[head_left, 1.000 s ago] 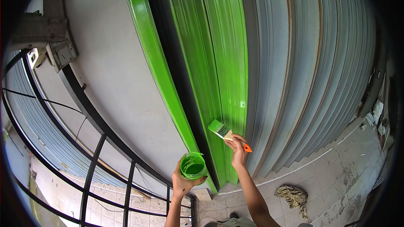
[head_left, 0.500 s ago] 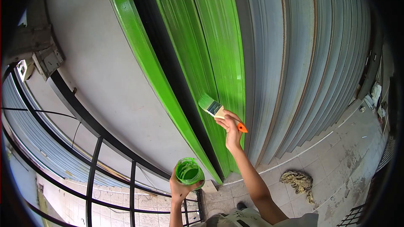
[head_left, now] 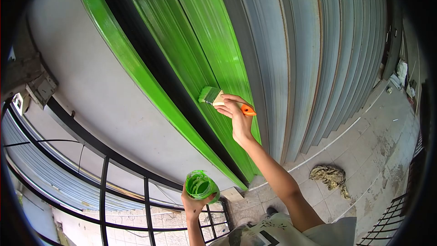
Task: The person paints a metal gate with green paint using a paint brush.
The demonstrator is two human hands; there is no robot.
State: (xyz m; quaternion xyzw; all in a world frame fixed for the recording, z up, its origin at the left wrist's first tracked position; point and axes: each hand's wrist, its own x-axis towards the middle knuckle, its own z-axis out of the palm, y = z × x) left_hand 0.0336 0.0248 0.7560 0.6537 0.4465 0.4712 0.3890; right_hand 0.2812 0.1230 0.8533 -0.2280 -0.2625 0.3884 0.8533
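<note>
My right hand [head_left: 236,116] is closed around the handle of a paintbrush [head_left: 217,97], a wide one with a pale wooden handle and an orange tip. Its green-coated bristles touch a glossy green metal panel [head_left: 200,59] of a folding shutter. Lower down, my left hand [head_left: 193,204] is wrapped round a clear jar of green paint [head_left: 199,186], held upright with its mouth facing up. Green streaks coat the inside and rim of the jar. A green frame strip [head_left: 136,75] runs beside the panel, with a dark gap between them.
Grey corrugated shutter panels [head_left: 305,54] stretch to the right. On the left are a white wall [head_left: 82,64] and a black metal grille [head_left: 104,187]. A crumpled, stained cloth [head_left: 330,177] lies on the tiled floor [head_left: 359,173].
My right hand has moved the brush up along the green panel, and the brush now lies closer to level. The camera view has shifted. My left hand still holds the jar.
</note>
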